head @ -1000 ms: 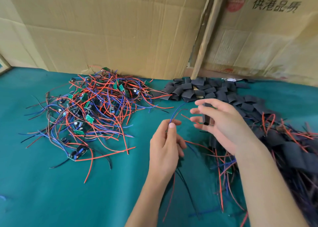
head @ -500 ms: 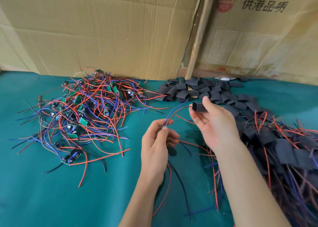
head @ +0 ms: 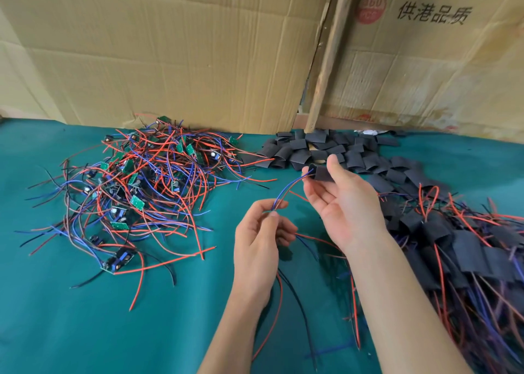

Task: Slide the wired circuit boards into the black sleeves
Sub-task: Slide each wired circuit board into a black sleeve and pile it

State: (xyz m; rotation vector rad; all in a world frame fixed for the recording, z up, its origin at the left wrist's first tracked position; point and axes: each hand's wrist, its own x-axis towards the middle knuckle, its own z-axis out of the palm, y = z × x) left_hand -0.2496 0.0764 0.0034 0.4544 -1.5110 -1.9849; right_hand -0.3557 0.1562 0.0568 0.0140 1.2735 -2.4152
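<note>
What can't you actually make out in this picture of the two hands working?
- Head view: the circuit board on the wires pinched by the left hand is hidden behind that hand.
- How far the wires reach inside the black sleeve; the right hand and sleeve cover it.
- The finished pile is cut off by the right edge.

We are seeing two hands (head: 262, 240), one black sleeve (head: 321, 173) held, and two cardboard sheets (head: 170, 47). We are finding the heaped wired boards (head: 136, 186) and loose sleeves (head: 320, 149) too tangled for counting.
</note>
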